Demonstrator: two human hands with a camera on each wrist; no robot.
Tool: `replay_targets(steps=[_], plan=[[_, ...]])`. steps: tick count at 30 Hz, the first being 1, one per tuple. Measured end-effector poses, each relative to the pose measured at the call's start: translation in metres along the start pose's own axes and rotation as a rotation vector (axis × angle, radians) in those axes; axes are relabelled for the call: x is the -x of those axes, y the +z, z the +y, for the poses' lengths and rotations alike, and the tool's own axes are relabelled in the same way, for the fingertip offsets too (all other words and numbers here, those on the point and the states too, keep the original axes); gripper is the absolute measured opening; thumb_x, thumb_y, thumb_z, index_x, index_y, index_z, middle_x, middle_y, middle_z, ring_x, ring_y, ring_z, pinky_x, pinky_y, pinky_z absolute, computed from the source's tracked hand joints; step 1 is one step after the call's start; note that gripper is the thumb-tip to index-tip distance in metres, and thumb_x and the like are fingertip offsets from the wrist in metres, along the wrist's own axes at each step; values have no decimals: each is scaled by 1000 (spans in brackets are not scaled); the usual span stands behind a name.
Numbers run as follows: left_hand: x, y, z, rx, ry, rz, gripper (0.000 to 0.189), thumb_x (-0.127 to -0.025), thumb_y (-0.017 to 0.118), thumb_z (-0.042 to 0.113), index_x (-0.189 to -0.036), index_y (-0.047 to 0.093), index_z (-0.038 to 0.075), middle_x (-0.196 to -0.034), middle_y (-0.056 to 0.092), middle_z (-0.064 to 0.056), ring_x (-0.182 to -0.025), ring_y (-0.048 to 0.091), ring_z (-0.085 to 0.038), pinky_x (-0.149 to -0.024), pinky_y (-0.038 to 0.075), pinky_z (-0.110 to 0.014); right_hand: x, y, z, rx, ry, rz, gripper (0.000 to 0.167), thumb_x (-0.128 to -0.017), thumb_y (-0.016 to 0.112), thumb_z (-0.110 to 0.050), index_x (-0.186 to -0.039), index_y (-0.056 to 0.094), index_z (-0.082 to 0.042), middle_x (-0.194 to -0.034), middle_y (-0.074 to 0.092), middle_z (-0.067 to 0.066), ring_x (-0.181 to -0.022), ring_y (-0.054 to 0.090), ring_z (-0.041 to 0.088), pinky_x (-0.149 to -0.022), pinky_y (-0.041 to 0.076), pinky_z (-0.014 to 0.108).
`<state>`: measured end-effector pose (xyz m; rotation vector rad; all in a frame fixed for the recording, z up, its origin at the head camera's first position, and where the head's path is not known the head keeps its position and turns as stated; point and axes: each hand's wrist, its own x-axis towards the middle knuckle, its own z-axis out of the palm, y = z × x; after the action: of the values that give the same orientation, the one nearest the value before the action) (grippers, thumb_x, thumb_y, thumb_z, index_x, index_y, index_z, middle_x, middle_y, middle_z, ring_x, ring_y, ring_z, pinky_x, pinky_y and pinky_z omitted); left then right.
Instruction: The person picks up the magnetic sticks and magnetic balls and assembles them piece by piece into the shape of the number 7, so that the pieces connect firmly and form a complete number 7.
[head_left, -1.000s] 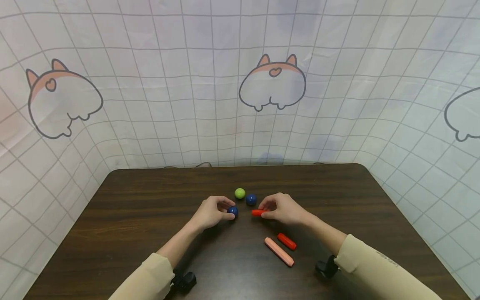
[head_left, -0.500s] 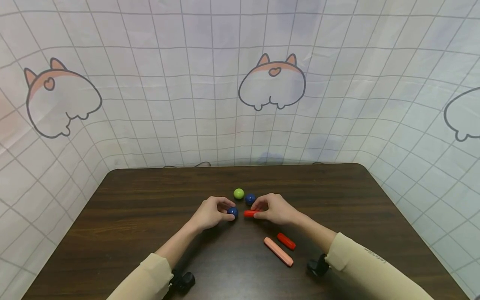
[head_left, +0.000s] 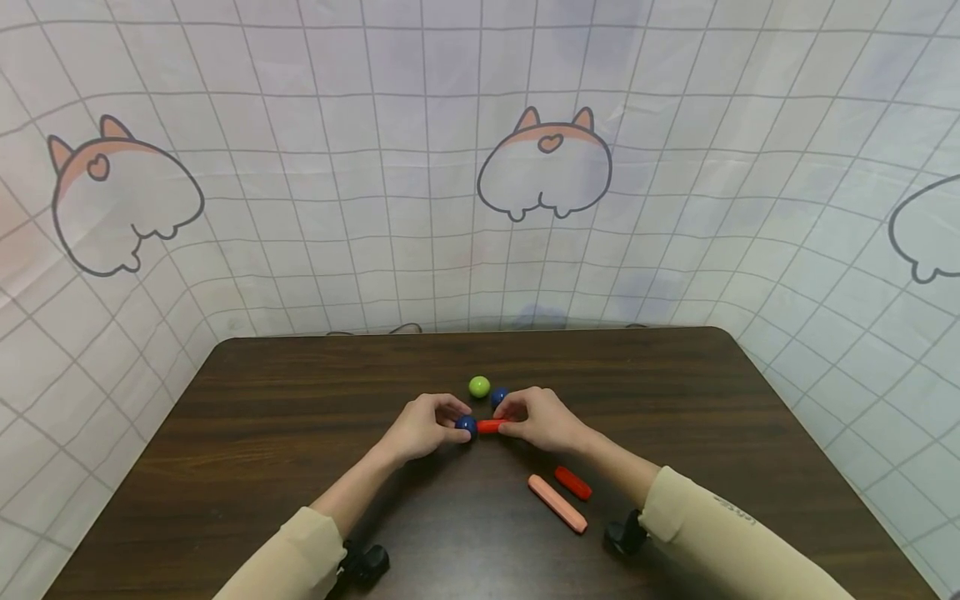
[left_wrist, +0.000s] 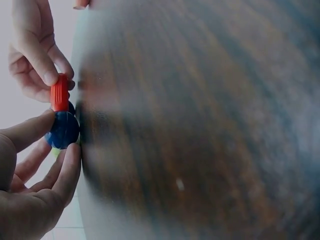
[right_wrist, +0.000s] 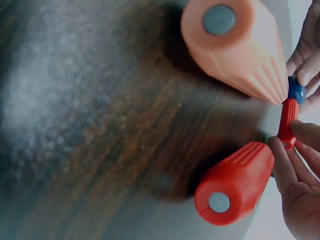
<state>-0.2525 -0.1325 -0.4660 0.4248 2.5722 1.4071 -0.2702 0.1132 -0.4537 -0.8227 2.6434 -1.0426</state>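
Observation:
A glossy blue ball [head_left: 466, 427] is pinched between the thumb and fingers of my left hand [head_left: 424, 427]. My right hand [head_left: 546, 421] pinches a short red ridged rod [head_left: 489, 426], whose left end touches that ball. In the left wrist view the red rod [left_wrist: 59, 94] meets the blue ball [left_wrist: 63, 131] end-on. A second blue ball [head_left: 499, 397] lies just behind the right fingers, partly covered by them. Beside it sits a lime green ball [head_left: 479, 387].
Nearer the front lie another red rod [head_left: 573, 482] and a longer peach rod [head_left: 557, 504]. Round grey discs show in their ends in the right wrist view. All rest on a dark wooden table [head_left: 285, 400], with a white gridded cloth [head_left: 375, 167] behind it.
My right hand has moved left with the red rod until its end met the blue ball. The left hand has stayed nearly still, holding the ball.

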Motion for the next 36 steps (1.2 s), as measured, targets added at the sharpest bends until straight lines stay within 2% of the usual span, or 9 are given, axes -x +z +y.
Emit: replay_targets(steps=[6, 13, 18, 22, 30, 36], plan=[[0, 0, 1, 9, 7, -5, 29, -86, 85, 11, -112, 73, 7, -96, 68, -3, -88, 62, -19, -72, 53, -33, 0, 1, 0, -8, 14, 11, 8, -94, 77, -14, -102, 76, -13, -95, 70, -6, -89, 64, 12, -83, 54, 39], [2, 0, 3, -37, 48, -6, 34, -87, 84, 12, -117, 72, 6, -101, 69, -4, -91, 63, -18, -78, 55, -35, -1, 2, 0, -30, 33, 8, 8, -94, 77, -13, -101, 76, -14, -95, 70, -6, -89, 64, 11, -83, 53, 38], [2, -1, 2, -27, 46, -11, 28, -88, 83, 11, -114, 74, 7, -96, 68, -3, -86, 63, -19, -65, 54, -33, -2, 0, 0, -35, 24, 3, 8, -93, 78, -13, -101, 77, -14, -94, 70, -7, -88, 64, 11, -82, 53, 38], [1, -2, 1, -23, 41, -16, 26, -88, 83, 12, -113, 75, 8, -94, 68, -3, -84, 63, -18, -62, 53, -33, -1, -4, 1, -54, 7, -1, 8, -94, 77, -12, -102, 76, -13, -95, 71, -7, -88, 64, 11, -81, 53, 37], [1, -3, -1, -40, 36, -8, 26, -87, 84, 12, -112, 76, 9, -95, 69, -1, -85, 63, -17, -67, 53, -33, -3, -13, 5, -81, 20, 33, 9, -92, 77, -7, -99, 70, -7, -87, 67, -2, -80, 63, 14, -72, 53, 31], [1, -5, 2, -48, 28, -8, 28, -87, 84, 13, -114, 76, 8, -97, 69, -1, -87, 62, -17, -70, 53, -33, -11, -16, 11, -98, 48, 71, 20, -90, 79, -7, -103, 64, -5, -91, 64, 2, -81, 60, 15, -76, 51, 33]])
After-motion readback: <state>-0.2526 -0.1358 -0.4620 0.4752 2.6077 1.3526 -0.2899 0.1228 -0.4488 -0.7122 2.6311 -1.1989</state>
